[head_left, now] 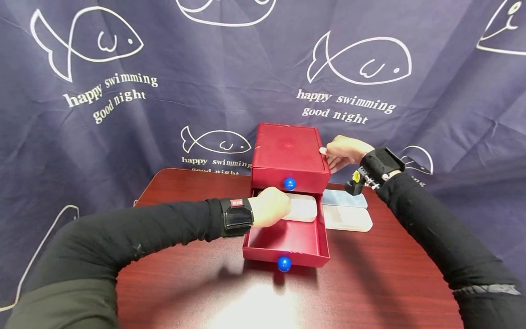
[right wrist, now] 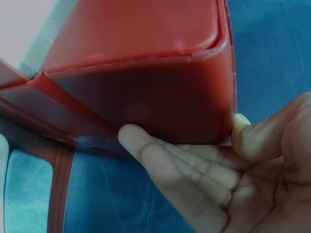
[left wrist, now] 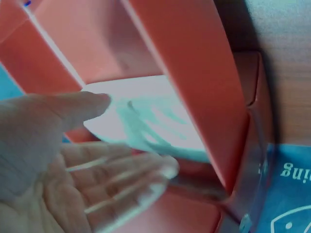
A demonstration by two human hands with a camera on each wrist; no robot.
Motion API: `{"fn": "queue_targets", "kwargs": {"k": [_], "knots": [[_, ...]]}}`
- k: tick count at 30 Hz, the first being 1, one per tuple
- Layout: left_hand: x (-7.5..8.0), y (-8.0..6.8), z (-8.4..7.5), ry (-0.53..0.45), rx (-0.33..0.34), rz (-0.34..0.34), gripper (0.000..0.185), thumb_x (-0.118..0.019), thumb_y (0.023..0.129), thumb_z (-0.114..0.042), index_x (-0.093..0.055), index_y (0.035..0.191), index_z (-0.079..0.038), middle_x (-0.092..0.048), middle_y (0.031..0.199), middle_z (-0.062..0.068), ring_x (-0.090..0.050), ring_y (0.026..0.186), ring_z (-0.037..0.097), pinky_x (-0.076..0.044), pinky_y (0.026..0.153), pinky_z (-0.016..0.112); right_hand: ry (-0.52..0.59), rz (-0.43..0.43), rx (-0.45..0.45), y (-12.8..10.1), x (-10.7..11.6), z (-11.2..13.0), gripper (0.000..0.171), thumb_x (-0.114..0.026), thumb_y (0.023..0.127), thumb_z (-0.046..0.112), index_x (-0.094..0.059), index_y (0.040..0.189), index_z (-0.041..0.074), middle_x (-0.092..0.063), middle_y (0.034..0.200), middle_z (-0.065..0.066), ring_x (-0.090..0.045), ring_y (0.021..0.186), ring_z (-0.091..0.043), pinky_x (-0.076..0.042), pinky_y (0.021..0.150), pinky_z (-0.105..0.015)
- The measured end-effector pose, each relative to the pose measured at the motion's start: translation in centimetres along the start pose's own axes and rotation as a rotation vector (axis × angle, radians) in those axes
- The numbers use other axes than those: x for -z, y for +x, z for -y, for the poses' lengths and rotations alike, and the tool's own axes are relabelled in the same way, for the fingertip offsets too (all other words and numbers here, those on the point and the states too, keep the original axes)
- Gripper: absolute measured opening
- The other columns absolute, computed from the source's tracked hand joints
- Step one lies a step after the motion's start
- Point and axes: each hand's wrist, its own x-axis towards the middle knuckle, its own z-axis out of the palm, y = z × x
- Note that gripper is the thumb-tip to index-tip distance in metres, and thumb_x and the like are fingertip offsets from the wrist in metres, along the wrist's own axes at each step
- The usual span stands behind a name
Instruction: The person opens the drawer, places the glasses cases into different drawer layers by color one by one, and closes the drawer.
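A red two-drawer box [head_left: 289, 146] stands on the table, its lower drawer [head_left: 263, 254] pulled out and its upper drawer closed, each with a blue round knob. A white rounded case [head_left: 303, 208] lies at the back of the lower drawer. My left hand [head_left: 270, 206] is over the drawer beside this case. In the left wrist view its fingers [left wrist: 119, 187] are extended, with the thumb apart from them near the case; contact is unclear. My right hand [head_left: 345, 151] grips the box's right upper edge, thumb at the edge and fingers against the side wall.
To the right of the box, a light-blue flat case [head_left: 344, 198] and a white flat case [head_left: 348, 218] lie on the reddish-brown table [head_left: 370, 269]. A dark blue curtain [head_left: 255, 87] with white fish drawings hangs behind. A white cable [head_left: 39, 256] runs at left.
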Motion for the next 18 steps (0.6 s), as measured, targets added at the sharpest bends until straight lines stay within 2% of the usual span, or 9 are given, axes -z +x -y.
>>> {"fn": "queue_targets", "kwargs": {"k": [2, 4, 6, 8, 11, 14, 18], "knots": [[0.7, -0.2, 0.5, -0.054, -0.071, -0.013, 0.007, -0.074, 0.088, -0.022, -0.076, 0.082, -0.019, -0.074, 0.075, -0.005, -0.072, 0.069, 0.011, -0.06, 0.062, 0.026, 0.003, 0.007, -0.003, 0.0, -0.1, 0.0, 0.034, -0.045, 0.104, 0.017, -0.064, 0.105, -0.012, -0.071, 0.076, -0.005, -0.069, 0.068, -0.016, -0.064, 0.074, -0.035], [1.3, -0.5, 1.0, -0.059, -0.131, -0.069, 0.007, -0.074, 0.089, -0.024, -0.073, 0.085, -0.018, -0.073, 0.075, -0.004, -0.071, 0.068, 0.012, -0.059, 0.062, 0.027, 0.007, 0.015, -0.004, -0.1, -0.1, 0.0, 0.033, -0.045, 0.104, 0.017, -0.064, 0.104, -0.011, -0.071, 0.076, -0.006, -0.068, 0.067, -0.015, -0.064, 0.074, -0.035], [2.0, -0.7, 1.5, -0.054, -0.164, -0.137, 0.008, -0.072, 0.09, -0.024, -0.071, 0.086, -0.017, -0.072, 0.074, -0.003, -0.069, 0.067, 0.013, -0.058, 0.06, 0.027, 0.007, 0.019, -0.009, -0.1, -0.1, 0.0, 0.033, -0.045, 0.104, 0.016, -0.063, 0.103, -0.011, -0.07, 0.076, -0.006, -0.068, 0.067, -0.015, -0.064, 0.074, -0.034], [2.9, -0.8, 2.2, -0.067, -0.171, -0.168, 0.008, -0.069, 0.092, -0.023, -0.071, 0.088, -0.016, -0.071, 0.076, -0.001, -0.069, 0.069, 0.015, -0.058, 0.06, 0.029, 0.004, 0.018, -0.016, -0.1, -0.1, 0.0, 0.033, -0.044, 0.104, 0.016, -0.063, 0.103, -0.01, -0.07, 0.077, -0.006, -0.068, 0.066, -0.015, -0.064, 0.073, -0.034], [4.6, -0.5, 3.4, -0.114, -0.134, -0.139, 0.009, -0.065, 0.095, -0.019, -0.071, 0.092, -0.014, -0.072, 0.08, 0.002, -0.07, 0.074, 0.019, -0.058, 0.063, 0.033, 0.002, 0.01, -0.027, -0.1, -0.2, 0.0, 0.033, -0.043, 0.105, 0.017, -0.062, 0.105, -0.01, -0.07, 0.076, -0.006, -0.067, 0.067, -0.015, -0.064, 0.073, -0.033], [6.0, -0.2, 5.0, -0.14, -0.06, -0.114, 0.012, -0.063, 0.096, -0.02, -0.071, 0.092, -0.012, -0.073, 0.083, 0.004, -0.071, 0.074, 0.023, -0.058, 0.063, 0.037, 0.003, -0.004, -0.029, -0.2, -0.2, 0.0, 0.035, -0.042, 0.106, 0.019, -0.061, 0.107, -0.01, -0.07, 0.077, -0.006, -0.068, 0.067, -0.015, -0.064, 0.073, -0.033], [6.7, 0.1, 7.5, -0.146, 0.039, -0.119, 0.016, -0.061, 0.097, -0.023, -0.068, 0.09, -0.009, -0.072, 0.082, 0.007, -0.07, 0.072, 0.029, -0.058, 0.061, 0.042, -0.014, -0.071, -0.011, -0.5, -0.4, 0.1, 0.036, -0.049, 0.105, 0.021, -0.064, 0.108, -0.012, -0.071, 0.076, -0.007, -0.07, 0.066, -0.015, -0.064, 0.072, -0.033]]}}
